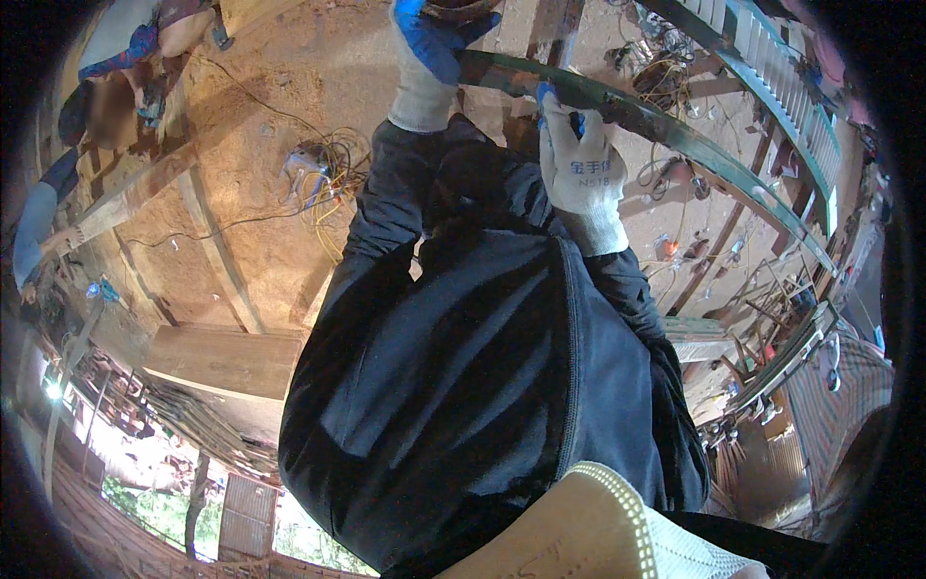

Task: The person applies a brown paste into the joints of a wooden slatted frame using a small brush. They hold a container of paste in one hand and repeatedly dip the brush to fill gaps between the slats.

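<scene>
My left hand [430, 48], in a white glove with a blue-coated palm, is at the top edge. Its fingers curl round a brown rounded object [463, 8], mostly cut off by the frame. A long dark green bar [666, 124] runs from beside that hand down to the right. Close against the bar's near edge is my right hand [584, 164], in a matching glove. Its fingers are bent in, one blue fingertip touching the bar's edge; whatever they grip is hidden.
A person [39, 217] works at the far left beside wooden beams [217, 241]. Tangled cables lie round a blue power tool [311, 174] on the brown floor. A wooden board [227, 359] lies lower left. At upper right stands a green slatted frame [772, 58], with more cables [666, 82] nearby.
</scene>
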`<state>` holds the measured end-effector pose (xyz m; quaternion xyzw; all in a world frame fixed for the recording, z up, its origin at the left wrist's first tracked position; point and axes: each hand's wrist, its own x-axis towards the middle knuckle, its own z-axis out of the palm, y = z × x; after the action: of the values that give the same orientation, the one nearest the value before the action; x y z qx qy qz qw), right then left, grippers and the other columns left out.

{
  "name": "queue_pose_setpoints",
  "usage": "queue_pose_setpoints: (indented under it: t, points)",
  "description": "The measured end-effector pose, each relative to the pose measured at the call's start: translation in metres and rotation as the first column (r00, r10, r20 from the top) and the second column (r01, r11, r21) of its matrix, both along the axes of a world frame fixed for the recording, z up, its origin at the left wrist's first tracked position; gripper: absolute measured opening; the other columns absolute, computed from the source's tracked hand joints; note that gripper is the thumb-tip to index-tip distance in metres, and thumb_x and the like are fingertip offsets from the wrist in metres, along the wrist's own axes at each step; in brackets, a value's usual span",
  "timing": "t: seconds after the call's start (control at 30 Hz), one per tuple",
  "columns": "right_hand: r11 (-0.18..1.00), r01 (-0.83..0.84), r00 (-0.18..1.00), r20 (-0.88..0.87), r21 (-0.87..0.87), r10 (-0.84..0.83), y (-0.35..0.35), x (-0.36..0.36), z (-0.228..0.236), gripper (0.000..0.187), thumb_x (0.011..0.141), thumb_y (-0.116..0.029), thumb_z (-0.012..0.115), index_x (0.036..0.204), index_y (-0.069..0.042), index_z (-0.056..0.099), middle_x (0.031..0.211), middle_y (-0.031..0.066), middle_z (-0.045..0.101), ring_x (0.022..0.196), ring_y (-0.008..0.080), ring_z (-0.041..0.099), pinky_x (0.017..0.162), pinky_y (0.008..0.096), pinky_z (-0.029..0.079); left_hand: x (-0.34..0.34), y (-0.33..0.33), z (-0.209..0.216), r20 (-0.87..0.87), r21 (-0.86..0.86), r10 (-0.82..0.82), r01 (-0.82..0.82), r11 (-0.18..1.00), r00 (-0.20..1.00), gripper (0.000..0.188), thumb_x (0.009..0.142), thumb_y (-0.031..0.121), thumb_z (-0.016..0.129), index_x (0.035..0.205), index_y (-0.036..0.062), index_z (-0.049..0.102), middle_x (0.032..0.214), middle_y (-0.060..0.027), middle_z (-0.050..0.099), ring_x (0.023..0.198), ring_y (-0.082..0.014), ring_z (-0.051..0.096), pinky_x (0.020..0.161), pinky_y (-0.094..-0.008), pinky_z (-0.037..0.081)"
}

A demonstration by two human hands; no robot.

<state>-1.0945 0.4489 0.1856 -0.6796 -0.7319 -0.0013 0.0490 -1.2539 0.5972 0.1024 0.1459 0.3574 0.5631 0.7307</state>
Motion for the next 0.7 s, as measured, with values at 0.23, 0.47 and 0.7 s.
queue_pose_setpoints:
  t: [0.23,0.47,0.7]
  points:
    - [0.999,0.033,0.994,-0.107,-0.041,-0.037,0.010,0.002,0.013,0.041,0.093,-0.030,0.062,0.133,-0.020,0.061,0.102,0.0136,0.059,0.070,0.0276,0.067,0.057,0.0375,0.055,0.000,0.000,-0.003,0.032,-0.009,0.004,-0.003,1.000,0.999,0.062,0.092,0.059,0.054,0.141,0.0214,0.050,0.133,-0.0055,0.061,0.113,-0.0265,0.063,0.087,-0.0468,0.057]
    - [1.000,-0.023,0.968,-0.251,0.005,0.024,0.012,0.002,0.015,0.045,0.092,-0.020,0.062,0.136,-0.018,0.057,0.104,0.0160,0.059,0.074,0.0316,0.067,0.059,0.0425,0.056,-0.001,0.001,-0.006,0.070,-0.032,0.010,-0.008,0.999,0.997,0.060,0.094,0.059,0.051,0.140,0.0208,0.051,0.133,-0.0044,0.061,0.115,-0.0260,0.063,0.088,-0.0458,0.057]
    - [0.991,-0.028,0.968,-0.251,-0.132,-0.006,0.008,-0.009,0.017,0.051,0.088,-0.018,0.063,0.138,-0.015,0.052,0.098,0.0162,0.056,0.075,0.0329,0.066,0.059,0.0429,0.055,0.004,-0.001,0.008,0.024,0.011,-0.008,0.008,1.000,1.000,0.057,0.095,0.059,0.048,0.138,0.0210,0.053,0.131,-0.0017,0.063,0.113,-0.0221,0.064,0.085,-0.0415,0.056]
